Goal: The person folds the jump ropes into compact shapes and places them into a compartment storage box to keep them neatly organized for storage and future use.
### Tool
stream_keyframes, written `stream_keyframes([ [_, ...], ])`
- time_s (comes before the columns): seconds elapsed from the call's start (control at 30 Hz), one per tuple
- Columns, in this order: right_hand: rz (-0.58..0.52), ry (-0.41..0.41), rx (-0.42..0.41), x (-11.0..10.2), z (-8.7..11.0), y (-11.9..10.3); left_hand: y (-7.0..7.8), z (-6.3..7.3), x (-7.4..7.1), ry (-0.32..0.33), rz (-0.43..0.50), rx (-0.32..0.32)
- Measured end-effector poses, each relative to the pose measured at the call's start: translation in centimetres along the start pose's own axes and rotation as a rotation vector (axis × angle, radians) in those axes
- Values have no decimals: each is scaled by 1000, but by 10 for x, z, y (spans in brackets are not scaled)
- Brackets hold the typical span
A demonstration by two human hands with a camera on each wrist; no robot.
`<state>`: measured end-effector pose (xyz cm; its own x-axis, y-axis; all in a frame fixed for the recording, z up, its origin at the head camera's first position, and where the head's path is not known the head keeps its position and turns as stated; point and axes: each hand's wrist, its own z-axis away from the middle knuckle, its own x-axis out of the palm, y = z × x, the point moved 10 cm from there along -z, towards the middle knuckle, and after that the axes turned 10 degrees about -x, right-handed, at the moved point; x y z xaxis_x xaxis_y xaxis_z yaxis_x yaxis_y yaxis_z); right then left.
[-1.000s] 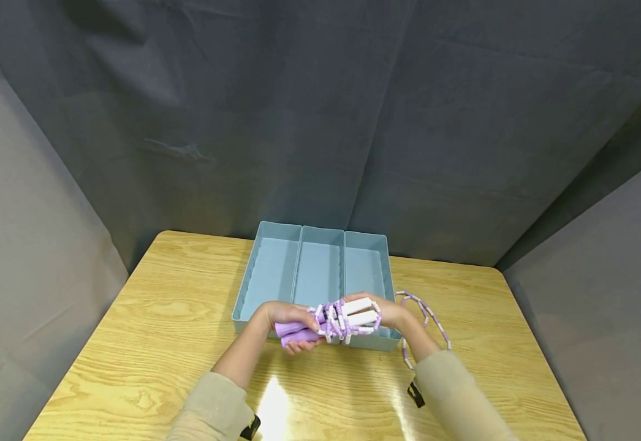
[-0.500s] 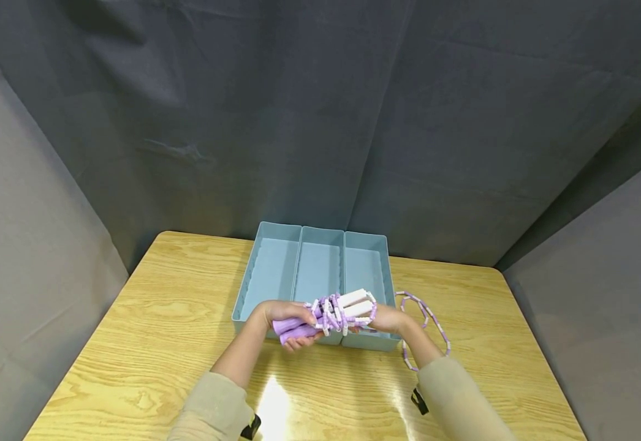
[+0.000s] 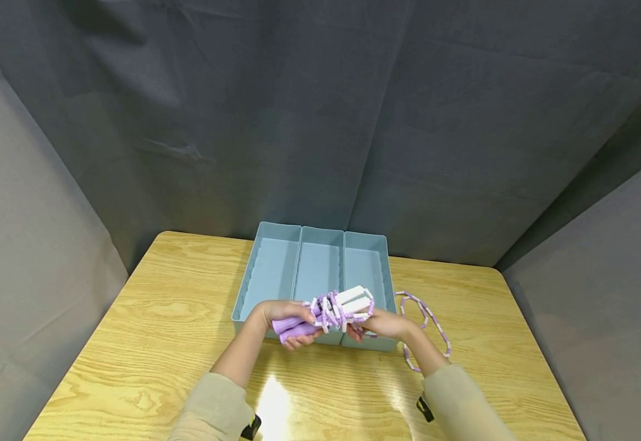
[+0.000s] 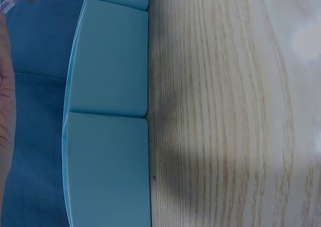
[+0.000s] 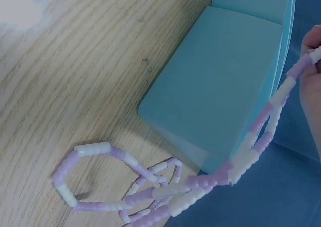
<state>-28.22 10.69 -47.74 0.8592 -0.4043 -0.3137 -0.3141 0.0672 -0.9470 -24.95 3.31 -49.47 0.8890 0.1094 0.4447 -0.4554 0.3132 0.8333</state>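
Note:
My left hand (image 3: pixel 284 311) grips the purple handles (image 3: pixel 293 329) of a beaded jump rope side by side, their white ends (image 3: pixel 350 296) pointing right and away. Purple and white beaded rope (image 3: pixel 333 312) is wound round the middle of the handles, with a loop reaching the white ends. On the near right of this bundle, my right hand (image 3: pixel 383 323) pinches the running rope; in the right wrist view that rope (image 5: pixel 261 118) trails doubled from its fingers (image 5: pixel 312 39). A loose length lies on the table to the right. The left wrist view cuts off most of the left hand (image 4: pixel 6 101).
Behind and below the hands stands a blue-grey tray (image 3: pixel 369 343) with three long compartments. It sits on the wood-grain table (image 3: pixel 149 343) near the back edge. Dark cloth (image 3: pixel 276 122) hangs behind, and grey cloth panels (image 3: pixel 34 257) flank both sides.
My right hand has come round from behind the white handle ends to the near side, lower down. The bundle in my left hand has tilted slightly, its white ends rising.

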Motion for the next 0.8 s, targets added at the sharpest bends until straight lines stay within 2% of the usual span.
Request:
stream_keyframes([
  [0.27,-87,9,101,7,8,15,2,2,-2,-12,34,21],
  [0.37,-107,25,109,9,9,14,3,3,-2,-20,35,34],
  [0.63,-169,27,49,18,6,6,7,4,-2,-11,24,73],
  [0.8,-172,32,16,22,6,1,10,6,-6,21,34,96],
])
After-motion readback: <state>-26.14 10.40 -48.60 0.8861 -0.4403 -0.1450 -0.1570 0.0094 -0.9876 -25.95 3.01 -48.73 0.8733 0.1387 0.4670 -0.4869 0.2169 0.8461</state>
